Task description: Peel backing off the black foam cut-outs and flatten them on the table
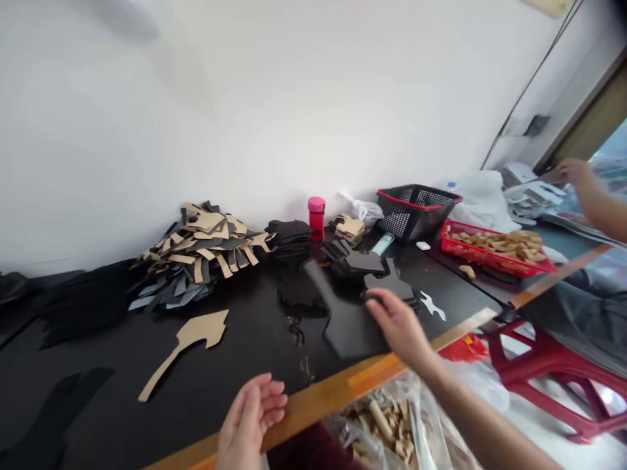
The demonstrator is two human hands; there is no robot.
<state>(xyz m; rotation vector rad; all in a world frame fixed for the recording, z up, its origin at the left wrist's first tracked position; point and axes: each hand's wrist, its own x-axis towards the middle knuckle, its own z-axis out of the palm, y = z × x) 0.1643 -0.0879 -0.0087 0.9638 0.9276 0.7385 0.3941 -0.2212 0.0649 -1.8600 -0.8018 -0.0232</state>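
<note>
My right hand (399, 323) pinches the edge of a dark grey cut-out piece (345, 326) with a long narrow strip, blurred by motion above the table. My left hand (252, 418) hangs at the wooden table edge, fingers loosely curled and apart, holding nothing. To its left, a tan cut-out piece (203, 329) with a long tail lies flat on the black table (255, 326). Beyond my right hand are stacks of dark grey cut-outs (362, 262). A small white cut-out (432, 305) lies to the right of them.
A heap of tan and grey cut-outs (210, 232) rises at the back left. Along the wall stand a red bottle (317, 219) and a black basket (414, 212). A red tray (494, 251) holds tan pieces. At far right, a co-worker's hand (575, 173) shows. Below hangs a scrap bag (416, 424).
</note>
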